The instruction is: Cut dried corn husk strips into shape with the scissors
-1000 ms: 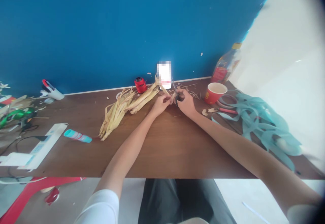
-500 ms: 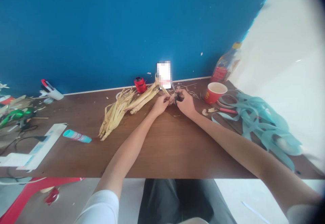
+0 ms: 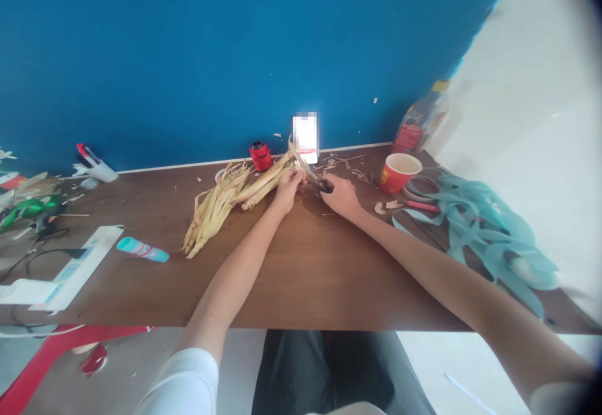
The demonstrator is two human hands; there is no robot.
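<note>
While both arms stretch across the brown tabletop (image 3: 301, 277), the hands meet near its far edge, roughly halfway along. Left hand (image 3: 286, 189) has its grip pinched together on a pale husk strip (image 3: 301, 163), which pokes up at a slant toward the blue wall (image 3: 188, 57). Right hand (image 3: 342, 195) sits just beside it, grip wrapped tight around the dark handles of a pair of scissors (image 3: 324, 186), with the blades pointing at the strip; honestly too small and blurry to say if the blades are apart or closed. A loose pile of dried husks (image 3: 219, 205) fans out from just left of the left hand toward the middle of the tabletop. Along the far edge there's a red spool (image 3: 259, 155) and a propped-up phone (image 3: 305, 134) with little husk scraps around them. Over toward the far right corner stands a red paper cup (image 3: 397, 172) with a plastic bottle (image 3: 418, 123) behind it, and a tangle of teal paper strips (image 3: 480, 230) covers the right end. A teal tube (image 3: 142, 251) and a long white box (image 3: 78, 264) lie toward the left end.
</note>
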